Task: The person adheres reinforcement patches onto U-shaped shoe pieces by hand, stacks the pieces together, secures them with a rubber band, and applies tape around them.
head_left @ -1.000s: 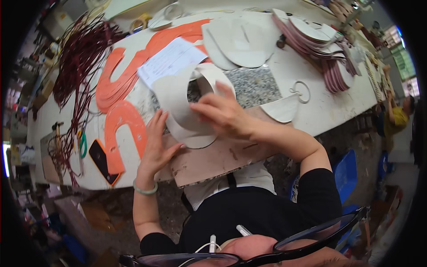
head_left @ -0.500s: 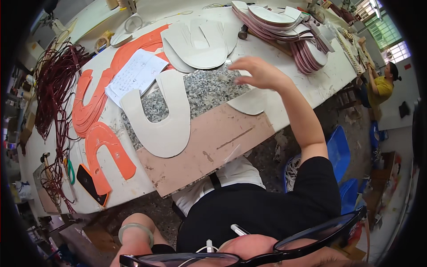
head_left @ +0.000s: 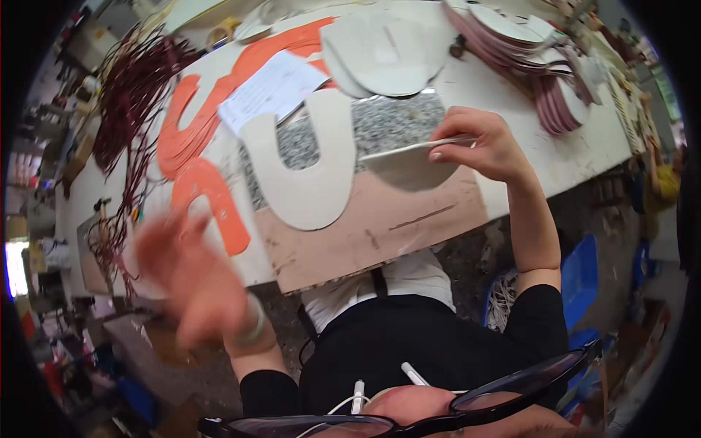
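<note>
My right hand pinches the edge of a small rounded off-white flat piece. The piece is lifted and tilted above a speckled stone slab and a pinkish-brown board. Left of it, a large off-white U-shaped piece lies across the slab and the board. My left hand is raised at the near left, smeared by motion, close to an orange U-shaped piece. Whether its fingers are open or closed does not show.
More off-white U-shaped pieces lie beyond the slab. Orange U-shaped pieces are stacked at left beside a written paper sheet. Dark red cords heap at far left. Pink-edged stacks stand far right; blue bins sit below the table.
My right hand has closed on the small rounded piece and raised its edge from the table. My left hand has come up from the lower edge toward the table's left side.
</note>
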Demonstrator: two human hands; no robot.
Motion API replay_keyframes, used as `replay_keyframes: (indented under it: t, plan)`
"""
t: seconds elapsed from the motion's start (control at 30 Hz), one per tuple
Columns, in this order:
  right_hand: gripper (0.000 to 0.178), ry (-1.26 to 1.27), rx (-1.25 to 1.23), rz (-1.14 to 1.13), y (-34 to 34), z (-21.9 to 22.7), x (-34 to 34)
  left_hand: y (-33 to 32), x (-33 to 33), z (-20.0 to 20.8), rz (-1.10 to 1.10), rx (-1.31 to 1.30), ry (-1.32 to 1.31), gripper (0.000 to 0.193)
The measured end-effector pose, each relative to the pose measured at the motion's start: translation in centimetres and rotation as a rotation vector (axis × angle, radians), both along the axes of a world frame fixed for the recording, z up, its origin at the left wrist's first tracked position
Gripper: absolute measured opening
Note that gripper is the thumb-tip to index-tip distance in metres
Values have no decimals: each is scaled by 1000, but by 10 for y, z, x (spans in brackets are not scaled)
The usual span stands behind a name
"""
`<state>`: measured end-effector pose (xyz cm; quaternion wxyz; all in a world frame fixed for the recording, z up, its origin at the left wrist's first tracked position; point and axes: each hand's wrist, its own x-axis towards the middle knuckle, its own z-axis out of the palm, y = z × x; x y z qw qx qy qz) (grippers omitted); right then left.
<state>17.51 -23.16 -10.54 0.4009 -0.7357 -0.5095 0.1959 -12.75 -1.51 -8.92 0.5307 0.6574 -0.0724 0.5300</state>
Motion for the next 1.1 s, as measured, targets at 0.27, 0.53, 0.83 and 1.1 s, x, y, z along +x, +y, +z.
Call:
replay_keyframes:
  t: [0.27, 0.53, 0.83, 1.1]
  plan:
    - [27, 423, -85, 157, 110, -33, -68, 56, 30, -61, -133, -317, 1145, 35]
    - [36, 463, -376, 24, 117, -54, -80, 73, 23, -97, 5, -221, 1134, 30]
    - [39, 72, -147, 85, 114, -77, -83, 67, 22, -92, 96, -108, 1183, 36]
    - [37, -163, -326, 105, 113, -54, -105, 51, 27, -78, 423, 461, 1013, 34]
